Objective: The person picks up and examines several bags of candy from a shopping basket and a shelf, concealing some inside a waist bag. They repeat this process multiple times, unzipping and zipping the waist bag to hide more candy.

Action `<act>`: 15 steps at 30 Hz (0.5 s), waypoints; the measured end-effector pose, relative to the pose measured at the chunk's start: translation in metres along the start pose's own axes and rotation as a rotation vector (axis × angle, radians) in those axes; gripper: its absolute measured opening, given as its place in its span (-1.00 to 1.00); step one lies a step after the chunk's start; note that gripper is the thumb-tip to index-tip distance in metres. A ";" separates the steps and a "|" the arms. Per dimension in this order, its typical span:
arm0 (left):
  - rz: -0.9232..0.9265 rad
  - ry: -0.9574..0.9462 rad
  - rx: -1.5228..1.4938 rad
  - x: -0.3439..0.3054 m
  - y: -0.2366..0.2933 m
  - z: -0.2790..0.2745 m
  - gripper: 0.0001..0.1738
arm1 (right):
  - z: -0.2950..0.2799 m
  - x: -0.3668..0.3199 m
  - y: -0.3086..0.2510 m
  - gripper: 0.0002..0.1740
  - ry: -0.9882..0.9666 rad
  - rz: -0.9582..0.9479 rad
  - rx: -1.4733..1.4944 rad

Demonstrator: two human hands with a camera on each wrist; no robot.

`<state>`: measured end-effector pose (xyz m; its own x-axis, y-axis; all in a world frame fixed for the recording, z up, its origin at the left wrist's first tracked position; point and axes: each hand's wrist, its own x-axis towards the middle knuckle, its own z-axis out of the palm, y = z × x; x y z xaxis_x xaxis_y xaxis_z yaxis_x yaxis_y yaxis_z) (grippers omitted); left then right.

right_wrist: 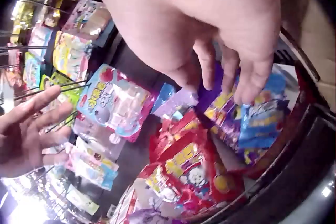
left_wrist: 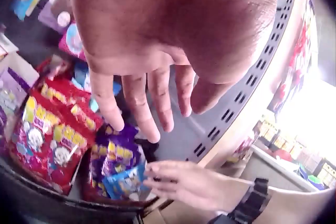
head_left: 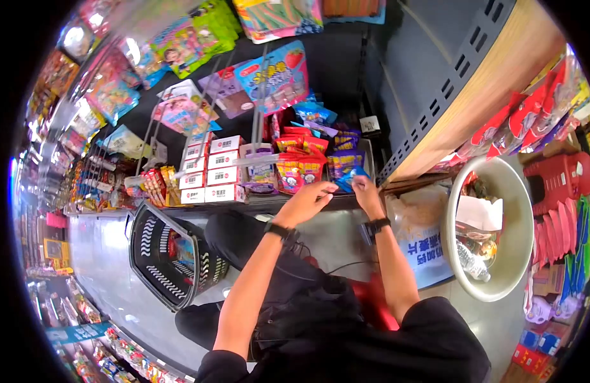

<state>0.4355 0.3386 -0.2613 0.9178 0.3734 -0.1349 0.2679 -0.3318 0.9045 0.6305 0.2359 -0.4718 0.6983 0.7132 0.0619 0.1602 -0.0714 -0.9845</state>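
My left hand (head_left: 309,203) hovers in front of the shelf, fingers loosely extended and holding nothing; its palm (left_wrist: 173,24) fills the top of the left wrist view. The right hand (head_left: 369,196) reaches to a small blue snack packet (left_wrist: 126,182), its fairly straight fingers right at the packet's edge. In the right wrist view this hand (right_wrist: 226,35) overlaps the packet's upper part. The blue packet lies against purple snack packets (head_left: 346,163) at the shelf's right end. Beside them stand red snack packets (head_left: 300,169) with yellow lettering.
White boxes (head_left: 223,175) are stacked left on the shelf, below bagged sweets (head_left: 276,73) on hooks. A black shopping basket (head_left: 159,258) stands on the floor at left. To the right are a pale bin (head_left: 528,236) with mixed items and a shelf upright (head_left: 461,96).
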 end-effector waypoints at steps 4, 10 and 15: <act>0.037 0.292 0.017 -0.102 0.042 -0.042 -0.68 | 0.030 -0.036 -0.089 -0.81 -0.209 0.027 -0.030; -0.097 0.824 -0.017 -0.295 0.064 -0.054 -0.70 | 0.156 -0.098 -0.294 -0.80 -0.871 -0.142 0.128; -0.306 1.330 -0.121 -0.446 0.010 -0.057 -0.72 | 0.279 -0.144 -0.412 -0.79 -1.326 -0.470 0.063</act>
<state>0.0124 0.2176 -0.1687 -0.1629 0.9825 0.0905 0.3174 -0.0346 0.9477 0.2697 0.3570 -0.1209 -0.5836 0.7820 0.2189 0.1362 0.3599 -0.9230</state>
